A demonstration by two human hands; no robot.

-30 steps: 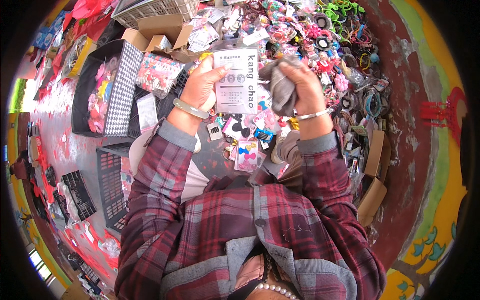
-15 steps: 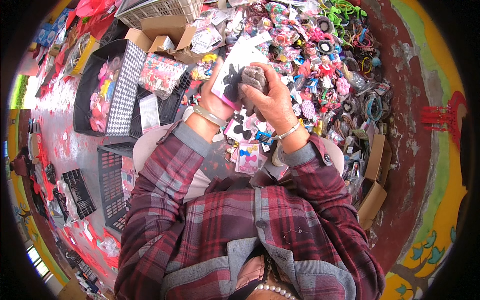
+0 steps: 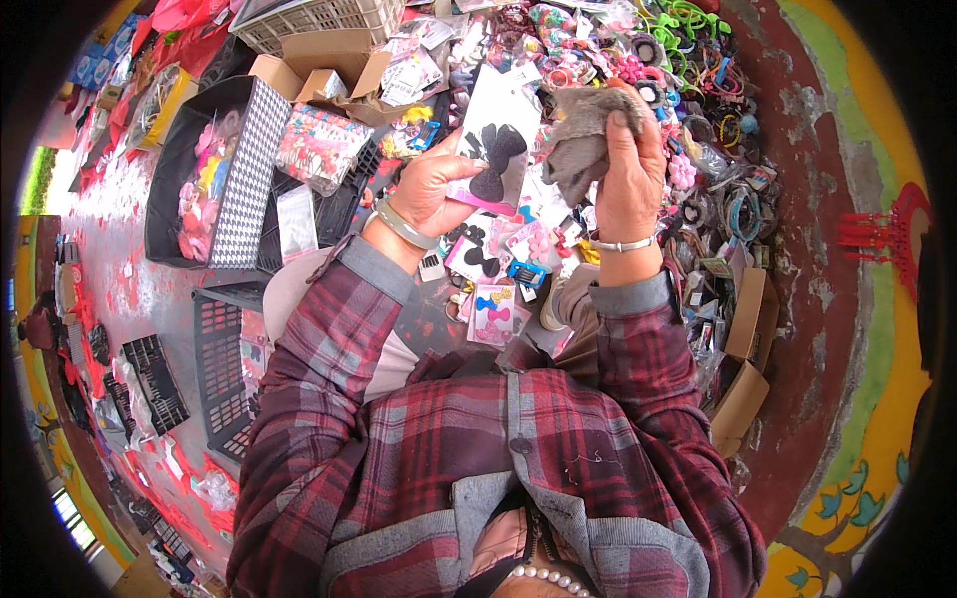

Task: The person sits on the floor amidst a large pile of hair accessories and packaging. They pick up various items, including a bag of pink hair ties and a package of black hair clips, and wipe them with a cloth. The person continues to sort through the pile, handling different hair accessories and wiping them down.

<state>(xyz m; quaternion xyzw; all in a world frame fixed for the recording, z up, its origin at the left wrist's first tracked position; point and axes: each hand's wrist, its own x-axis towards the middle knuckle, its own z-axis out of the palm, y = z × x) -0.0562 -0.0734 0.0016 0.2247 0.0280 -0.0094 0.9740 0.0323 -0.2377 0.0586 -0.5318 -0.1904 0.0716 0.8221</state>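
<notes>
Fingers, head view: left hand [image 3: 431,189] pinches the bow card [image 3: 495,140] at its lower edge; right hand [image 3: 628,169] is clenched around the grey cloth [image 3: 583,140].
Card look: white, glossy sleeve, two black bows, upper centre of frame.
Cloth: crumpled, just right of card.
Change: card tilted vs 1 s ago; cloth now beside it, not over it.
Below: pink bow card [image 3: 493,314] on the pile.

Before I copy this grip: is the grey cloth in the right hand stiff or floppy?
Probably floppy: the grey cloth bunches and folds inside the right hand. Likely light, since fingertips alone pinch it up. It looks soft and unlikely to slip, unlike the flat card with black bows in the left hand.
</notes>
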